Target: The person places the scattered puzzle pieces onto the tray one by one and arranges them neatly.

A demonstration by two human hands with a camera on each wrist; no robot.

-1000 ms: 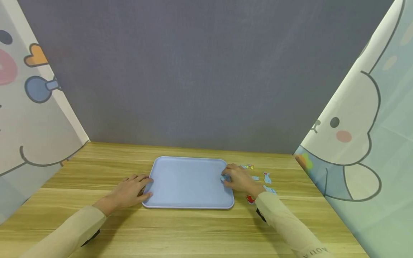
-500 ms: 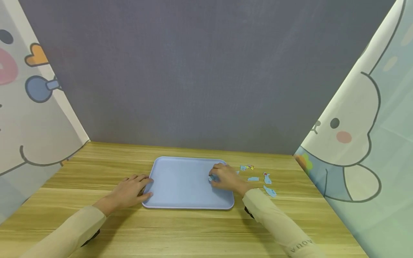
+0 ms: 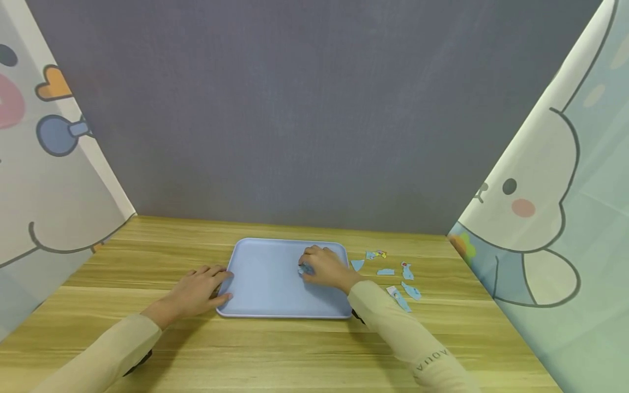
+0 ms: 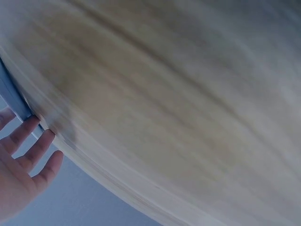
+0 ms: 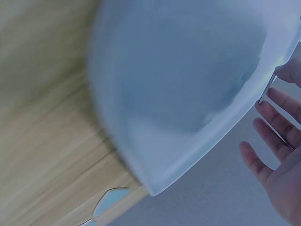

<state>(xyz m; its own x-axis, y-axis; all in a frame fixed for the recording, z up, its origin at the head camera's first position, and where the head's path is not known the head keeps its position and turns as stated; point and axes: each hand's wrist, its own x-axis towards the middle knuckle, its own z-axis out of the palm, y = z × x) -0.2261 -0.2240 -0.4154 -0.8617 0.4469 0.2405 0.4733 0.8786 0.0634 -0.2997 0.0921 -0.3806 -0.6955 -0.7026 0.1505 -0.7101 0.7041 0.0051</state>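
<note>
The right grip (image 3: 325, 267) pinches a thin piece (image 3: 304, 269), likely light, stiff, best edge-held; the left grip (image 3: 195, 291), spread, touches the tray (image 3: 267, 284).

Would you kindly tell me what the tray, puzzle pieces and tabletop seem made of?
Tray: probably smooth satin plastic, given its even pale-blue colour and rounded rim.
Puzzle pieces: perhaps thin card or wood, being flat with printed faces; finish unclear.
Tabletop: wood or wood-look laminate, soft sheen, streaked grain.

Head view: high, faces forward and down, farther. Wrist views: near, tilted. All share tray (image 3: 267, 286).
</note>
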